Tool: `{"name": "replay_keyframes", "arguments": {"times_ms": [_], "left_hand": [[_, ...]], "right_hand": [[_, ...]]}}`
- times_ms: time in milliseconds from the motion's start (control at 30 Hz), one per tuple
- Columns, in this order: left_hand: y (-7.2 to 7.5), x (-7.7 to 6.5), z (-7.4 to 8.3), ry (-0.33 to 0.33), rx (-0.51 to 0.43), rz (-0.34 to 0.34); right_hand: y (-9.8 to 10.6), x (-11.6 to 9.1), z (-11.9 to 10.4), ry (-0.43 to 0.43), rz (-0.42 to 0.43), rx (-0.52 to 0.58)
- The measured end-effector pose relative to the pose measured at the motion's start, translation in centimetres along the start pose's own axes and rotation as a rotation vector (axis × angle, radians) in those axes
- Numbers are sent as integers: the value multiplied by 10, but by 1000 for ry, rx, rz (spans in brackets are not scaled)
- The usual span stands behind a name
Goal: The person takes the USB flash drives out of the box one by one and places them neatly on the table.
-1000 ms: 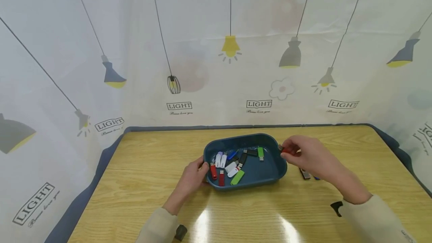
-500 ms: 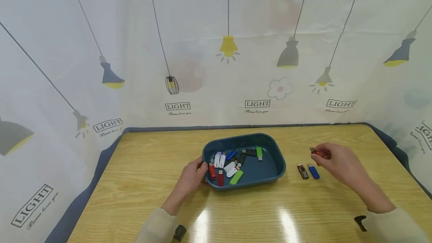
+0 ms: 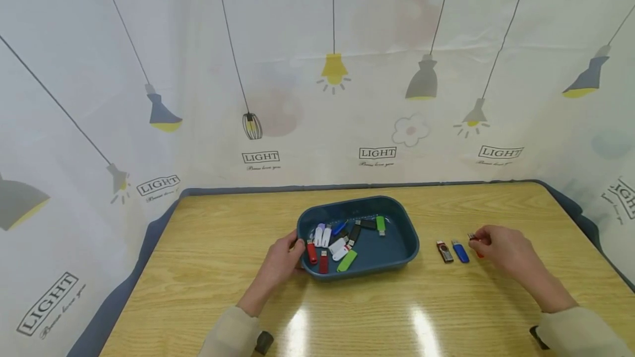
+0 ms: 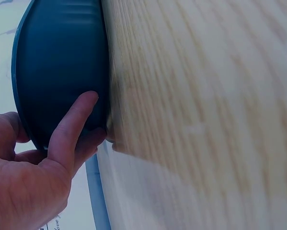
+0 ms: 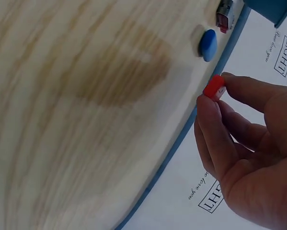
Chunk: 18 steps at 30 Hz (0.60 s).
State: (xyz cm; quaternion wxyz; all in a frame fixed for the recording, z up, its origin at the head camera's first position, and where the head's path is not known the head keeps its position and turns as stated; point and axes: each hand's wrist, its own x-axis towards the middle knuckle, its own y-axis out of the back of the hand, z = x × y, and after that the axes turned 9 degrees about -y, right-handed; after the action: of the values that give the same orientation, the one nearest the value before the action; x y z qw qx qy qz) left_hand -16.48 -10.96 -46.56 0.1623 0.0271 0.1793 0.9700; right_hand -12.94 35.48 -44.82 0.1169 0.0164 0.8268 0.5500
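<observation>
My right hand point(image 3: 511, 252) pinches a red USB stick point(image 5: 213, 87) between thumb and fingertips, low over the right side of the table, with the metal plug showing past the fingers in the head view. To its left lie a blue USB stick point(image 3: 461, 252) and a dark red USB stick with a silver swivel cover point(image 3: 445, 252), side by side. My left hand point(image 3: 281, 260) grips the left end of a dark blue-green plastic bin point(image 3: 382, 255), thumb at the rim and fingers against the outer wall. Inside are several USB sticks, including white, black, green point(image 3: 347, 260) and red point(image 3: 323, 262) ones.
The wood-grain table point(image 3: 213, 241) ends at a dark blue edge at the back. Behind it hangs a pale curtain point(image 3: 317, 125) printed with lamps and lettering. A dark wrist strap point(image 3: 264, 341) shows by the left sleeve.
My right hand has carried the red USB stick from the bin's right rim rightward and down to beside the blue one, uncovering the two sticks on the table. My left hand keeps its grip.
</observation>
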Motion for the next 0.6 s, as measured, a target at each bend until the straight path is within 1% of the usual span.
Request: {"name": "replay_keyframes", "arguments": {"times_ms": [200,367,600], "left_hand": [[0,0,-2,0,-11,2],[-1,1,-2,-6,-13,2],[0,-1,0,5,-22,0]], "right_hand": [[-8,3,3,-16,7,-25],[-14,5,5,-38,-7,-55],[-11,5,5,-49,-10,-58]]}}
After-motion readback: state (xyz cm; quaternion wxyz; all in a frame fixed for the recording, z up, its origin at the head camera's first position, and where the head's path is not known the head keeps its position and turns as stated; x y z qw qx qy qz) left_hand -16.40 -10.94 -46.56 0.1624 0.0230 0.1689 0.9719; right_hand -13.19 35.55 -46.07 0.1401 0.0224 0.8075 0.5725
